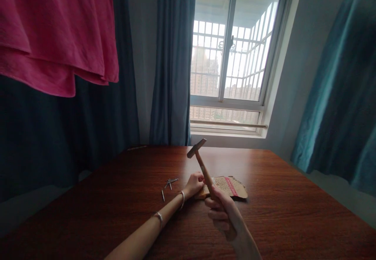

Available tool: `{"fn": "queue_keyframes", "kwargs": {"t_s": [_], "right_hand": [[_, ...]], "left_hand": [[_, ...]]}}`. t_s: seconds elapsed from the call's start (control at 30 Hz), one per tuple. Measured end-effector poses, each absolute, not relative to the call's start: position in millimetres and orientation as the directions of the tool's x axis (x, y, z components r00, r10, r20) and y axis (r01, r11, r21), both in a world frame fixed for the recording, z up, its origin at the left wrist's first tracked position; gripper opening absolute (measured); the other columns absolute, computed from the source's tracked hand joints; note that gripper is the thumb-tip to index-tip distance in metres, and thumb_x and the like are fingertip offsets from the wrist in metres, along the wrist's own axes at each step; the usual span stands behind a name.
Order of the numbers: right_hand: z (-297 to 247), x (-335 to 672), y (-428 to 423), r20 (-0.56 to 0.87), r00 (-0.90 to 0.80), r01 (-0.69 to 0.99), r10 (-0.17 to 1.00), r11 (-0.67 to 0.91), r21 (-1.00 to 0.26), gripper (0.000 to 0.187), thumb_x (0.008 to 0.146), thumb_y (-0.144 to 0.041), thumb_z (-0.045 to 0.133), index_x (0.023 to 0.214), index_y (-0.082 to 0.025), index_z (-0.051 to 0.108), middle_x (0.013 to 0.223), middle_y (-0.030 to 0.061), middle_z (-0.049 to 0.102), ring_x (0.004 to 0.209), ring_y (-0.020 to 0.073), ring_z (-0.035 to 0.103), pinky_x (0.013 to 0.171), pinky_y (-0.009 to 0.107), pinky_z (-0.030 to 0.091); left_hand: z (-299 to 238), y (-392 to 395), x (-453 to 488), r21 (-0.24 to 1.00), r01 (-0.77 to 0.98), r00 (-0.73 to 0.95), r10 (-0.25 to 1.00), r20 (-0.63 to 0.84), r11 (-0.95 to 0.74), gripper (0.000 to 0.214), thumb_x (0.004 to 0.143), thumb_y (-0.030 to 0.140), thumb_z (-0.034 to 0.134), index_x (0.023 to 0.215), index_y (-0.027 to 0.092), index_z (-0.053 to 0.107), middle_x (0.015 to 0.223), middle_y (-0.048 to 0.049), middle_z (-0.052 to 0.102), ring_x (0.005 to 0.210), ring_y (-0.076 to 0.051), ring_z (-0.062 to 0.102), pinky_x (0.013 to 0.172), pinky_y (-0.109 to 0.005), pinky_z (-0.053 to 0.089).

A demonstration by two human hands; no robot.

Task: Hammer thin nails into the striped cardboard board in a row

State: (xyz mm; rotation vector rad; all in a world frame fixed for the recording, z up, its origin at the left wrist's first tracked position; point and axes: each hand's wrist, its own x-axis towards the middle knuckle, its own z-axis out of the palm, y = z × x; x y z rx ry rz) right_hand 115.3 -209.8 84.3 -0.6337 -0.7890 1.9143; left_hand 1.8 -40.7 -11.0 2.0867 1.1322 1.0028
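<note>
My right hand [221, 213] is wrapped round the wooden handle of a small hammer [200, 159], whose head is raised above the table. My left hand [194, 184] rests on the table with its fingers pinched together at the near edge of a flat piece of patterned cardboard with a pink stripe [230, 186]. What the fingers pinch is too small to make out. Several loose nails [169, 183] lie on the table just left of my left hand.
The brown wooden table [117, 205] stands before a window [232, 56] with blue curtains [173, 64] on both sides. A pink cloth [55, 29] hangs at the upper left.
</note>
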Motion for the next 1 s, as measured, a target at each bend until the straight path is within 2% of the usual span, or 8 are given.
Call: {"fn": "queue_keyframes", "kwargs": {"t_s": [0.13,0.23,0.47,0.7,1.0], "right_hand": [[85,143,-219,-0.178,-0.283,-0.472,0.942,-0.299,-0.829,0.047,0.065,-0.046,0.065,0.102,-0.028,0.042,0.050,-0.0129,0.034,0.029,-0.0001,0.015,0.023,0.011,0.012],[80,154,-221,-0.199,-0.209,-0.425,0.957,-0.272,-0.864,0.048,0.063,-0.047,0.067,0.098,-0.028,0.042,0.050,-0.0133,0.035,0.028,-0.0003,0.018,0.022,0.011,0.013],[81,161,-225,-0.239,-0.191,-0.338,0.952,-0.292,-0.895,0.056,0.060,-0.048,0.068,0.106,-0.027,0.045,0.050,-0.0124,0.039,0.025,-0.0012,0.020,0.024,0.012,0.005],[73,162,-228,-0.254,-0.180,-0.307,0.950,-0.300,-0.903,0.042,0.065,-0.046,0.066,0.095,-0.026,0.046,0.054,-0.0108,0.041,0.026,-0.0010,0.025,0.024,0.012,0.009],[63,160,-223,-0.267,-0.149,-0.284,0.952,-0.299,-0.911,0.036,0.065,-0.046,0.065,0.087,-0.025,0.045,0.054,-0.0097,0.042,0.026,-0.0002,0.024,0.021,0.012,0.012]], "left_hand": [[-16,-34,4,0.694,0.468,0.377,0.834,0.403,-0.547,0.014,0.067,0.018,0.052,0.065,0.012,0.065,0.067,-0.0015,0.055,0.061,-0.011,0.049,0.059,-0.023,0.037],[-20,-31,4,0.677,0.487,0.377,0.832,0.407,-0.552,0.015,0.067,0.018,0.052,0.066,0.012,0.066,0.066,-0.0020,0.056,0.062,-0.012,0.049,0.059,-0.023,0.036],[-27,-27,4,0.696,0.478,0.363,0.842,0.399,-0.536,0.015,0.066,0.018,0.052,0.067,0.013,0.066,0.068,-0.0024,0.058,0.061,-0.011,0.050,0.059,-0.022,0.037],[-25,-28,3,0.700,0.445,0.364,0.827,0.428,-0.559,0.015,0.066,0.018,0.053,0.067,0.013,0.067,0.070,-0.0035,0.059,0.061,-0.012,0.051,0.058,-0.022,0.037],[-30,-25,3,0.685,0.456,0.376,0.821,0.430,-0.568,0.014,0.067,0.016,0.052,0.067,0.012,0.065,0.069,-0.0024,0.057,0.060,-0.011,0.049,0.058,-0.021,0.037]]}}
